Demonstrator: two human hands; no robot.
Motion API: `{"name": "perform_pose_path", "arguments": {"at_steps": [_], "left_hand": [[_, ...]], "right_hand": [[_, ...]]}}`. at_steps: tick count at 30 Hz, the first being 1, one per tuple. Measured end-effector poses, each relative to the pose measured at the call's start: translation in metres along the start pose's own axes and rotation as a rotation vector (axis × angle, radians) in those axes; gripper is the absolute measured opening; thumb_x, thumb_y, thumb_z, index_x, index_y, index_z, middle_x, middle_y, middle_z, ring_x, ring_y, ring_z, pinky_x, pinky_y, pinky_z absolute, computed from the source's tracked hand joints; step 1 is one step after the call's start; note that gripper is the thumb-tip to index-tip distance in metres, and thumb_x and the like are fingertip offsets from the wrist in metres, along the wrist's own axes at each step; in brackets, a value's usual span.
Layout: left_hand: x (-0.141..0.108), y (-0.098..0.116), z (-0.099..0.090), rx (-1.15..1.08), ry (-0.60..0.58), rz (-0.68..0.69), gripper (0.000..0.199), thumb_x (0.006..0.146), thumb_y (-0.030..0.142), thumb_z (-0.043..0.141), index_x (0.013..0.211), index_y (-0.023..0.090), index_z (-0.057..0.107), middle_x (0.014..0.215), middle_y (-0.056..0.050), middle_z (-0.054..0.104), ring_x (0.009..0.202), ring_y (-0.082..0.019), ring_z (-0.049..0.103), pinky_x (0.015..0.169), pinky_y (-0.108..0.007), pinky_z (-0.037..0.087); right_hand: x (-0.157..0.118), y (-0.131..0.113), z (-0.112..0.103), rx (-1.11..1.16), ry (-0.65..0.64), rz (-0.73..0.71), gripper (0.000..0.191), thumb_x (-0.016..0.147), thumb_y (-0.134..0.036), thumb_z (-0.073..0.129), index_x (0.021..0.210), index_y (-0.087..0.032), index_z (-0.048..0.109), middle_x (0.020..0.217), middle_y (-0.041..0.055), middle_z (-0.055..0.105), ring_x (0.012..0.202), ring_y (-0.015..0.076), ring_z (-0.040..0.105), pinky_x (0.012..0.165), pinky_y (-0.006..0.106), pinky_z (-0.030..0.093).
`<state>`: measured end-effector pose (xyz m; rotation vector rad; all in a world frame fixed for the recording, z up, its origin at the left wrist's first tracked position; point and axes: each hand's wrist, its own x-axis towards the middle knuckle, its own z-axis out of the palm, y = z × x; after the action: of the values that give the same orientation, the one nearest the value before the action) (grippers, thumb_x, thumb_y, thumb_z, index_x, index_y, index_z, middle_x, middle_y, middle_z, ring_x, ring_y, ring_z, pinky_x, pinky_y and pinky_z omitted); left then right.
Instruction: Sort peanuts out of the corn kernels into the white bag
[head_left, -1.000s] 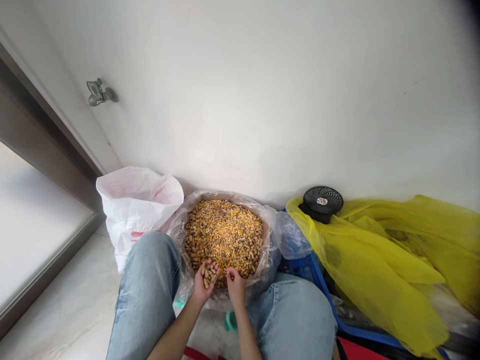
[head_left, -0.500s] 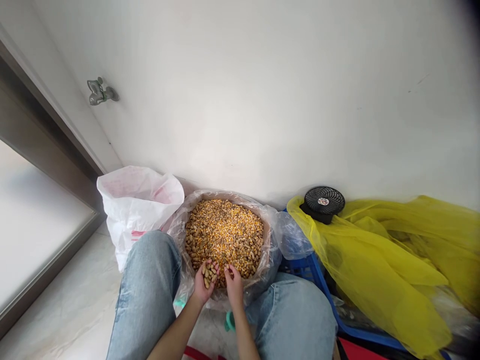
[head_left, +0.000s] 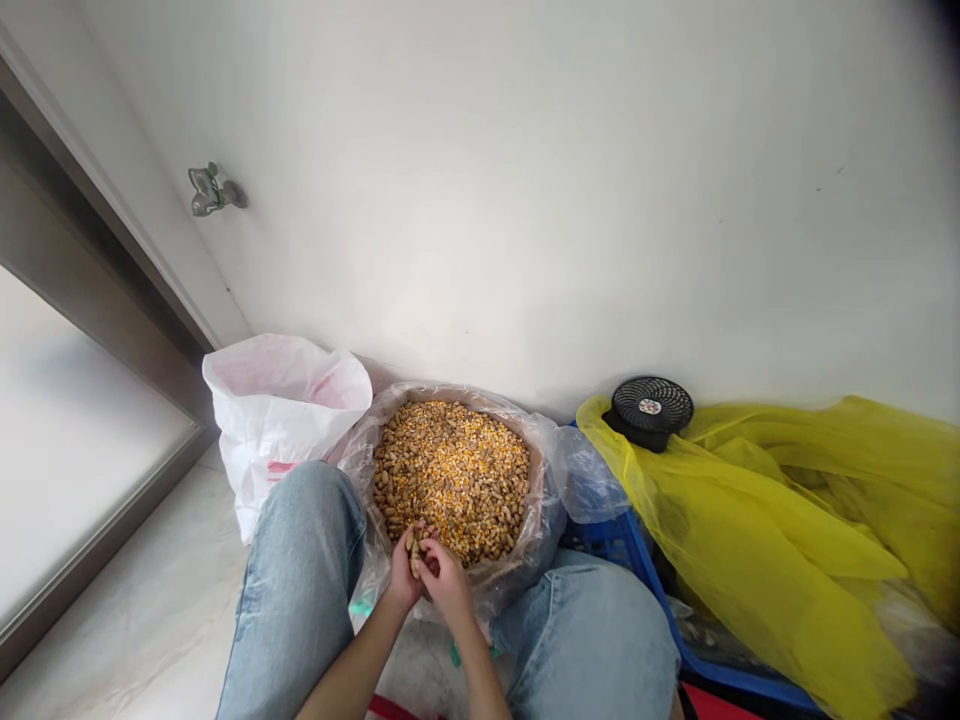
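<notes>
The left hand (head_left: 403,576) is cupped and curled around a small bunch of tan peanut pods (head_left: 413,552), a closed grip that retains them against the palm. The right hand (head_left: 447,582) is drawn in against the left, with its fingers at the pods; whether it grasps a pod of its own cannot be determined from this view. Both hands are positioned low over the near edge of a round mound of yellow corn kernels mixed with peanut pods (head_left: 451,478), at lower centre, a placement that appears to keep any dropped material within the mound. The mound sits in a clear plastic liner (head_left: 358,455), whose raised, crumpled rim surrounds the contents. The knees of light-blue denim jeans (head_left: 298,560) lie on the near side, keeping the mound within reach of both hands. A white plastic sack (head_left: 277,420) with red markings stands just left of the liner. To the right, a yellow translucent plastic sheet (head_left: 750,510) lies beside a blue plastic crate (head_left: 609,540), and a round black fan (head_left: 651,408) rests on the sheet near the wall.
</notes>
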<state>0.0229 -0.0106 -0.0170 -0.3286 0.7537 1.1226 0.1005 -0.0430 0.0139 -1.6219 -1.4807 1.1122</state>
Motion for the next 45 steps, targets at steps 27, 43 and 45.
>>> {"name": "perform_pose_path", "arguments": {"at_steps": [27,43,45], "left_hand": [[-0.006,0.216,0.182,-0.222,-0.102,0.546,0.031,0.084,0.025,0.022,0.089,0.018,0.052,0.086,-0.005,0.059,0.079,-0.012,0.057,0.070,-0.028,0.048],[0.005,0.119,0.118,0.760,-0.146,0.255,0.021,0.078,0.014,0.038,0.075,0.010,0.058,0.062,-0.003,0.059,0.059,-0.016,0.056,0.059,-0.026,0.043],[0.003,0.091,0.095,0.770,-0.155,0.316,0.023,0.075,0.009,0.038,0.062,0.015,0.056,0.052,0.000,0.054,0.058,-0.016,0.056,0.062,-0.026,0.044]], "right_hand": [[0.008,0.025,-0.015,0.671,0.333,0.367,0.046,0.057,-0.057,0.058,0.080,-0.019,0.063,0.063,0.0026,0.062,0.048,0.0148,0.053,0.041,0.027,0.041],[0.009,0.054,-0.010,0.331,0.425,0.269,0.038,0.057,-0.055,0.053,0.069,-0.021,0.063,0.072,0.0064,0.066,0.071,0.0220,0.060,0.066,0.032,0.046],[0.007,0.057,-0.009,0.237,0.414,0.226,0.031,0.061,-0.048,0.051,0.069,-0.020,0.062,0.075,0.0074,0.066,0.075,0.0229,0.060,0.072,0.033,0.045]]}}
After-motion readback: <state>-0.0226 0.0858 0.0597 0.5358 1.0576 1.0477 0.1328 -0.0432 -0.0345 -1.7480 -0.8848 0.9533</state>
